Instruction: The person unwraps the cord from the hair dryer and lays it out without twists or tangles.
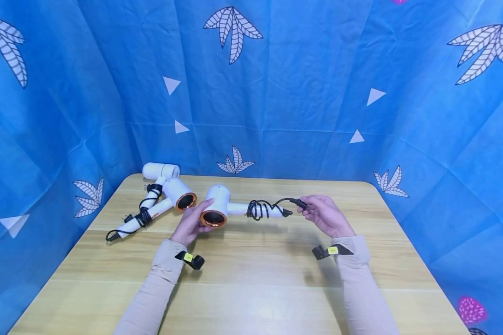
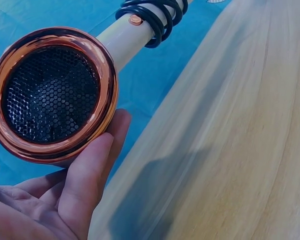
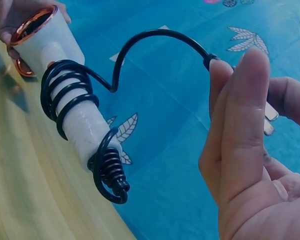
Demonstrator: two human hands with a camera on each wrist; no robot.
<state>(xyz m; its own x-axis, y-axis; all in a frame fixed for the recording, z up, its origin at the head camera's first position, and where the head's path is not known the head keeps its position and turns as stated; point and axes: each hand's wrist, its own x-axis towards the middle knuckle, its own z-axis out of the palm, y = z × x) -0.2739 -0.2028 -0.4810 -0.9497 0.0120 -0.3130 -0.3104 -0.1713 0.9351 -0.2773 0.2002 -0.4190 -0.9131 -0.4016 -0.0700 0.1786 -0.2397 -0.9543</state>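
Held a little above the table, a white hair dryer [image 1: 219, 197] has a copper-coloured ring round its dark mesh end. My left hand [image 1: 188, 225] grips its head, thumb and fingers at the ring's edge in the left wrist view. The dryer's handle points right, with a black cord [image 1: 257, 210] looped several times around it. From the coils the loose end arches over to a black plug [image 1: 299, 203], which my right hand [image 1: 324, 217] pinches. Metal plug prongs [image 3: 271, 112] show past the fingers in the right wrist view; the rest of the plug is mostly hidden there.
Two more white hair dryers lie at the table's back left: one with a copper ring [image 1: 186, 201], the other [image 1: 154, 171] partly behind it. Both have black cords wrapped round their handles. A blue patterned curtain [image 1: 306, 93] encloses the wooden table [image 1: 251, 284] at the back and sides.
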